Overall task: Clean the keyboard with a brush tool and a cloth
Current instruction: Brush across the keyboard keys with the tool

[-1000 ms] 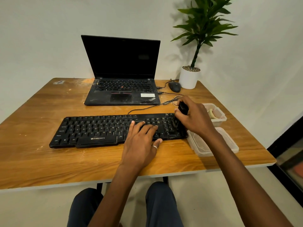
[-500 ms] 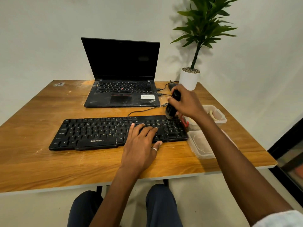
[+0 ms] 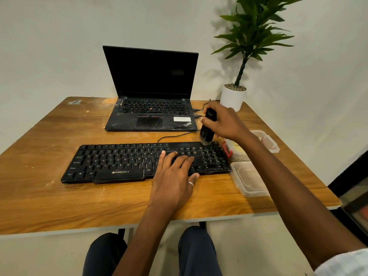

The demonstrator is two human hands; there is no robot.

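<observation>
A black keyboard (image 3: 123, 160) lies across the middle of the wooden table (image 3: 59, 196). My left hand (image 3: 173, 176) rests flat on the keys right of centre, fingers straight, a ring on one finger. My right hand (image 3: 225, 122) grips a black brush tool (image 3: 207, 130) upright, bristles down, touching the keyboard's top right edge above the number pad. No cloth shows clearly.
An open black laptop (image 3: 151, 116) stands behind the keyboard, cables running to its right side. A white potted plant (image 3: 233, 96) is at the back right corner. Two clear plastic containers (image 3: 249, 178) and a red object (image 3: 227, 150) sit right of the keyboard.
My right hand has carried the brush from the keyboard's right end up to its top right edge. My left hand has stayed on the keys.
</observation>
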